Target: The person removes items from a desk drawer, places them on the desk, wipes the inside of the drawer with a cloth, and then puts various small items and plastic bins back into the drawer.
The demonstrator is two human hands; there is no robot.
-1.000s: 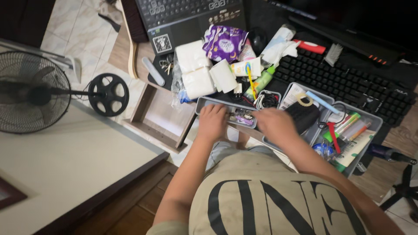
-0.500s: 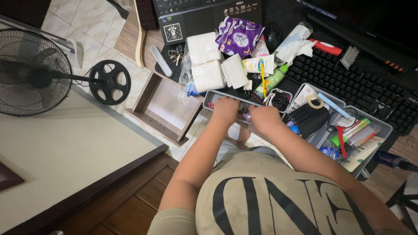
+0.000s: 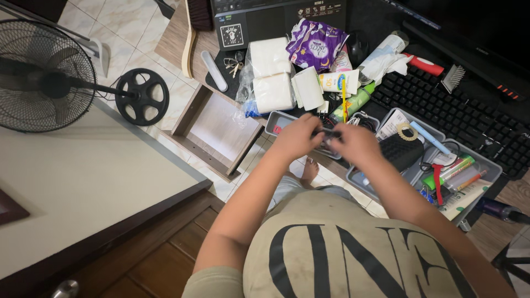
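Change: both hands are being lifted off the small grey tray and brought together above it; earlier they were lying flat in it. Camera is being tilted slightly, scene shifted right.
Head view, left hand: fingers are being curled and pinched onto a small dark item held between both hands.
Head view, right hand: fingertips are being pressed onto the same item from the other side; exact grip cannot be told, item is mostly hidden.
Item location: being held just above the small grey tray, beside the larger grey organiser.
Risk: item is judged likely to be dropped into the cluttered tray, or off its near edge to the tiled floor, if the two-handed pinch is loosened; what is held is small and barely seen.
Risk 2: the tray is being left unsupported at the desk edge over the open wooden drawer; a nudge from a forearm could tip it.
Packages: purple printed pouch lying at top centre; two white tissue packs in clear wrap left of it; white tube with yellow stripe and green bottle beside them; red flat pack lying by the black keyboard.
Other: black fan standing at left.
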